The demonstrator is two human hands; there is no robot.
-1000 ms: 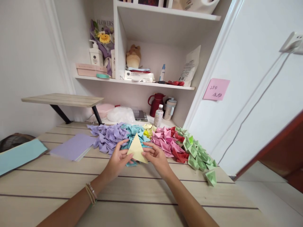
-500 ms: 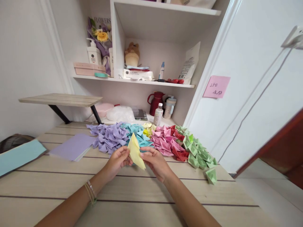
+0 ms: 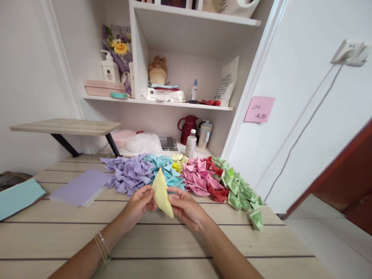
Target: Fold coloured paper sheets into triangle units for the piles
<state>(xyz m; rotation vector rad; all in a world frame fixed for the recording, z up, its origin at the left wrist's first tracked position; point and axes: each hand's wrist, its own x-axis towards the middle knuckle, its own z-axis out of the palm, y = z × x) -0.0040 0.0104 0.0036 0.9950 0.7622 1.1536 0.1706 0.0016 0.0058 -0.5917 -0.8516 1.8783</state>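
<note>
Yellow paper — between left hand, right hand

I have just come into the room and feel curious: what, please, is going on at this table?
A person's two bare hands hold a folded yellow paper between them, over the table. Beyond it lie many folded paper shapes, grouped by colour: purple shapes, blue shapes, a few yellow shapes, pink shapes, red shapes and green shapes. Flat purple sheets lie to the left.
</note>
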